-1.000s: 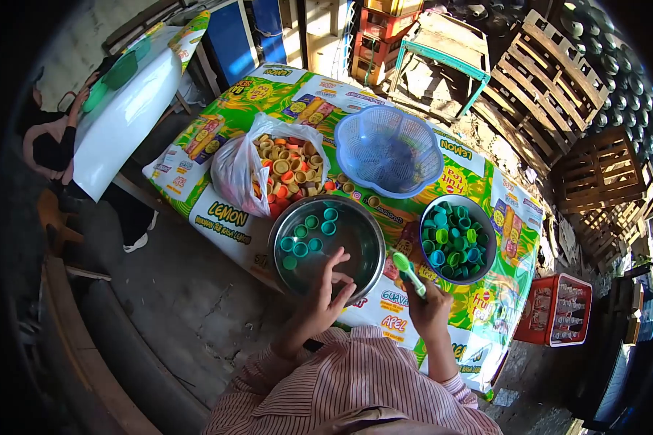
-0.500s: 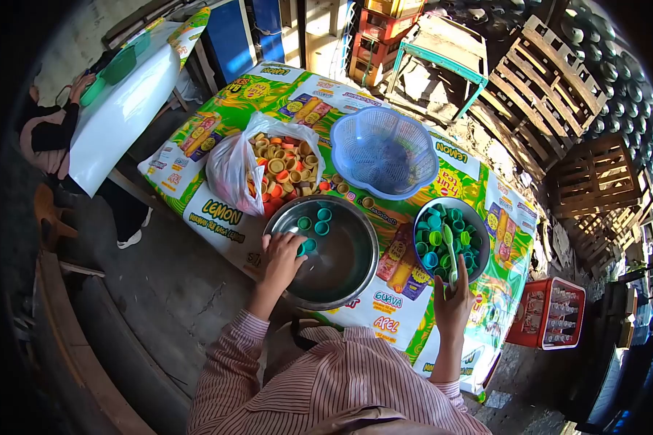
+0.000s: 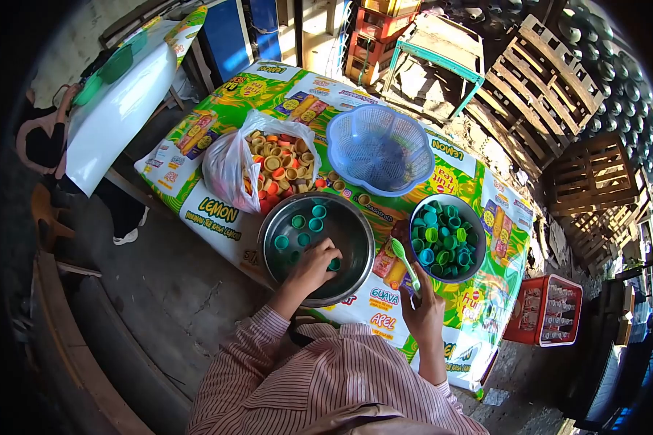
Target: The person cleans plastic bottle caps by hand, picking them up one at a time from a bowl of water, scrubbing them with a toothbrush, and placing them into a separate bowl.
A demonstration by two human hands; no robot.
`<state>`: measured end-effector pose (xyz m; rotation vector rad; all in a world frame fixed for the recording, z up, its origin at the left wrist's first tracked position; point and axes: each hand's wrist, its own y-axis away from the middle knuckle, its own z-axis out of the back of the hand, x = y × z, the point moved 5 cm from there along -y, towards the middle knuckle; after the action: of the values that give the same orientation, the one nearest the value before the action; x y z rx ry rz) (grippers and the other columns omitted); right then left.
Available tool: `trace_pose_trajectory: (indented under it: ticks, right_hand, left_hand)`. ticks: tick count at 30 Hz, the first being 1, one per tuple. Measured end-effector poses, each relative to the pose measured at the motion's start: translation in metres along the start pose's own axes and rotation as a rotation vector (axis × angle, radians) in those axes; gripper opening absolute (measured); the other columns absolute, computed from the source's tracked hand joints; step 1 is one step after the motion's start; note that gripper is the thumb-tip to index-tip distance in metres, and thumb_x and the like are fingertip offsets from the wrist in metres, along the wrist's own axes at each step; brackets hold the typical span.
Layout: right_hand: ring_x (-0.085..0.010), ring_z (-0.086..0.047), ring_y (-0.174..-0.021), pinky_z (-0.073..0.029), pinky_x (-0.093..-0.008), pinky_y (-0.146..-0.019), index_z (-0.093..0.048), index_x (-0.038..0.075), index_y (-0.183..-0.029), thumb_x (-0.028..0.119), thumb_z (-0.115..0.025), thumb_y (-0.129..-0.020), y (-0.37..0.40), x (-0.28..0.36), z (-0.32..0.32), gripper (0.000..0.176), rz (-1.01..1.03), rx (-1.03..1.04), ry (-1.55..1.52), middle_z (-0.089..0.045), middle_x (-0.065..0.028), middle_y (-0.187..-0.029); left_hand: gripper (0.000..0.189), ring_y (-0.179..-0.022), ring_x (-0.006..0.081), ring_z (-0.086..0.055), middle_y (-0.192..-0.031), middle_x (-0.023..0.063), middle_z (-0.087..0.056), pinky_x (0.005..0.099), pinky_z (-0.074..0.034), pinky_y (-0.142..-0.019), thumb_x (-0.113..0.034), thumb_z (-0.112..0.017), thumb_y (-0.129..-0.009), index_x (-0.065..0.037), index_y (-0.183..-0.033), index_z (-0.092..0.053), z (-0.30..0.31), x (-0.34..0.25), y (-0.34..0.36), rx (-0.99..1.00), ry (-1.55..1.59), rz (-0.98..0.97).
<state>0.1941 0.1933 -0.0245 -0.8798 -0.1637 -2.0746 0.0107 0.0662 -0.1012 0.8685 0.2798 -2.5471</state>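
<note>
My left hand (image 3: 313,267) is inside the steel bowl (image 3: 265,254), its fingers curled over a green bottle cap (image 3: 334,264) near the right side. Several other green caps (image 3: 302,238) lie scattered in the bowl's left half. My right hand (image 3: 424,308) grips a slim light green tool with an oval head (image 3: 399,250); its head points up and left, between the steel bowl and a second bowl. That second bowl (image 3: 479,216) is heaped with green and teal caps (image 3: 446,239).
Beyond the steel bowl, a plastic bag (image 3: 225,170) holds tan and orange caps, and a blue basket (image 3: 381,152) stands beside it. A printed sheet (image 3: 218,217) covers the table. A red crate (image 3: 540,312) sits at right; a person (image 3: 47,138) works at another table, left.
My left hand has moved right and lower within the steel bowl, with the caps now more spread out. My right hand has drawn the green tool left, away from the cap-filled bowl.
</note>
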Motion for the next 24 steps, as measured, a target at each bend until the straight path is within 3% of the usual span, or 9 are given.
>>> trace_pose_trajectory:
  ticks: [9,14,15,16,18,21,24]
  right_hand:
    - [-0.0217,-0.056,-0.043,-0.044,-0.0342,-0.043,-0.046,0.010,-0.126,0.014,-0.065,-0.077,0.005,0.006,-0.009,0.052,0.035,0.048,0.008,-0.055,-0.0097,-0.054]
    - [-0.0214,-0.055,-0.041,-0.043,-0.0345,-0.042,-0.047,0.010,-0.125,0.014,-0.064,-0.078,0.004,0.010,-0.009,0.051,0.062,0.065,0.002,-0.054,-0.0096,-0.052]
    - [-0.0139,-0.042,-0.037,-0.034,-0.0284,-0.040,-0.049,0.008,-0.124,0.012,-0.066,-0.076,0.005,0.010,-0.011,0.051,0.063,0.040,-0.057,-0.045,-0.0064,-0.048]
    - [-0.0139,-0.042,-0.037,-0.034,-0.0284,-0.040,-0.049,0.008,-0.124,0.012,-0.066,-0.076,0.005,0.011,-0.009,0.051,0.063,0.039,-0.056,-0.045,-0.0064,-0.048]
    - [-0.0212,-0.056,-0.042,-0.043,-0.0342,-0.042,-0.047,0.010,-0.125,0.015,-0.064,-0.078,0.003,0.015,-0.010,0.050,0.060,0.110,-0.017,-0.055,-0.0095,-0.053]
    - [-0.0231,-0.058,-0.045,-0.045,-0.0344,-0.043,-0.047,0.010,-0.125,0.015,-0.065,-0.078,0.003,0.016,-0.014,0.050,0.065,0.125,-0.018,-0.056,-0.0098,-0.054]
    - [-0.0264,-0.061,-0.052,-0.048,-0.0356,-0.047,-0.047,0.011,-0.124,0.015,-0.067,-0.076,0.005,0.018,-0.020,0.052,0.092,0.109,-0.038,-0.059,-0.0122,-0.059]
  left_hand:
    - [0.035,-0.089,0.0325,-0.057,-0.094,0.0140,-0.059,0.0395,-0.044,-0.078,0.002,-0.065,-0.065,-0.004,-0.099,-0.056,-0.007,0.008,-0.005,-0.100,0.051,-0.065]
    - [0.016,-0.076,0.0349,-0.060,-0.081,0.0168,-0.063,0.0397,-0.047,-0.067,-0.006,-0.059,-0.078,-0.001,-0.094,-0.057,-0.003,0.007,-0.007,-0.144,0.146,-0.059]
    - [0.016,-0.076,0.0349,-0.060,-0.081,0.0168,-0.063,0.0397,-0.047,-0.067,-0.006,-0.059,-0.078,-0.001,-0.094,-0.057,0.000,0.004,-0.007,-0.146,0.146,-0.060]
    - [0.015,-0.075,0.0330,-0.061,-0.080,0.0168,-0.063,0.0385,-0.048,-0.067,-0.006,-0.058,-0.080,-0.001,-0.094,-0.057,0.003,0.004,-0.008,-0.130,0.233,-0.006]
    - [0.014,-0.074,0.0310,-0.061,-0.079,0.0167,-0.062,0.0373,-0.048,-0.066,-0.007,-0.056,-0.082,-0.001,-0.095,-0.057,0.009,0.003,-0.009,-0.115,0.318,0.047]
    - [0.018,-0.069,0.0264,-0.062,-0.078,0.0141,-0.063,0.0341,-0.048,-0.066,-0.008,-0.059,-0.081,-0.002,-0.097,-0.057,0.013,0.005,-0.008,-0.064,0.441,0.158]
    - [0.025,-0.063,0.0227,-0.061,-0.076,0.0104,-0.062,0.0315,-0.048,-0.065,-0.008,-0.064,-0.078,-0.003,-0.101,-0.056,0.019,0.003,0.001,-0.172,0.535,0.176]
